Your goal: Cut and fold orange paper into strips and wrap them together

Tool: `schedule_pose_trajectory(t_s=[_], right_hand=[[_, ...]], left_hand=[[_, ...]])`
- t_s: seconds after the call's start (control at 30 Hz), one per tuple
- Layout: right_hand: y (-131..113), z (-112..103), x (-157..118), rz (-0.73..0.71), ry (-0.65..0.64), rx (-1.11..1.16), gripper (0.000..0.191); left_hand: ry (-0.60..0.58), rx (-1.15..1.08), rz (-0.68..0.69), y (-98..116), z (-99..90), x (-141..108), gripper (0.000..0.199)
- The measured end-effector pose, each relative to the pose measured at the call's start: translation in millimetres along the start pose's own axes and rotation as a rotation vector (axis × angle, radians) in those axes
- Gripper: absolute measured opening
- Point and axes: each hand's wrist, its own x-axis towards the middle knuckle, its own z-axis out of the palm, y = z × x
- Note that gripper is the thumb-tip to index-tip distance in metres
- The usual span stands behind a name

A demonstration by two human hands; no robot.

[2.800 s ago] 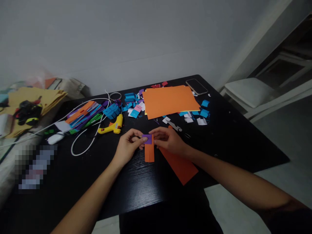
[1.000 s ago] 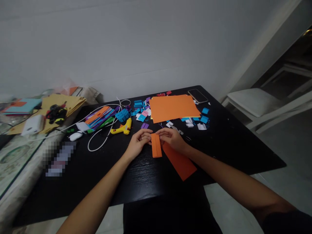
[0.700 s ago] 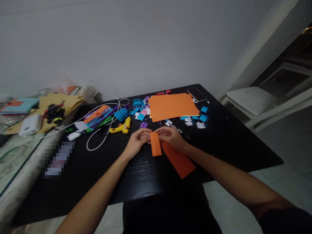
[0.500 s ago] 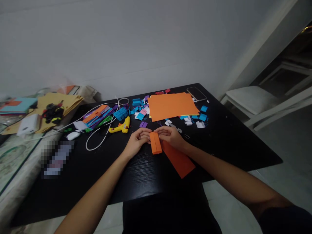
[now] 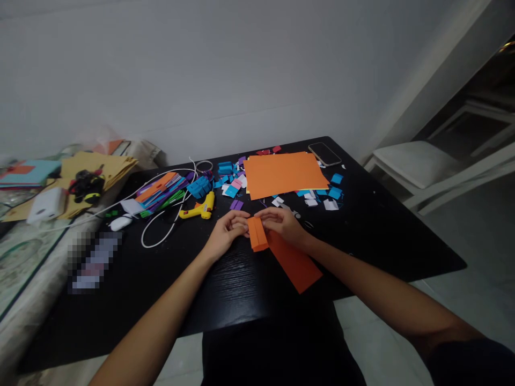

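Note:
A small folded orange paper with a lengthwise crease is held between my two hands above the black table. My left hand pinches its left edge near the far end. On the other side, my right hand grips its far right edge, fingers curled. A longer orange paper strip lies under my right hand and slants toward the table's front edge. Just beyond my right hand lie scissors or pliers, partly hidden by it.
A large orange sheet covers other sheets and paper scraps. A yellow glue gun and a looping white cable are to the left, near stacked coloured strips. A phone rests at the far right corner.
The near end of the folded orange paper has tipped slightly up and to the right. Both hands keep their hold in nearly the same place.

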Motion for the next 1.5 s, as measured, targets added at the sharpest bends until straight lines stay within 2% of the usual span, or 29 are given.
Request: schedule_pose_trajectory(t_s=[0.8, 1.5], right_hand=[[3.7, -1.9, 0.3, 0.006, -0.016, 0.002, 0.021], [0.3, -1.2, -1.1, -0.004, -0.020, -0.001, 0.022]], left_hand=[[-0.065, -0.021, 0.026, -6.6, -4.6, 1.9, 0.033], [-0.082, -0.011, 0.023, -3.4, -3.4, 0.8, 0.034]])
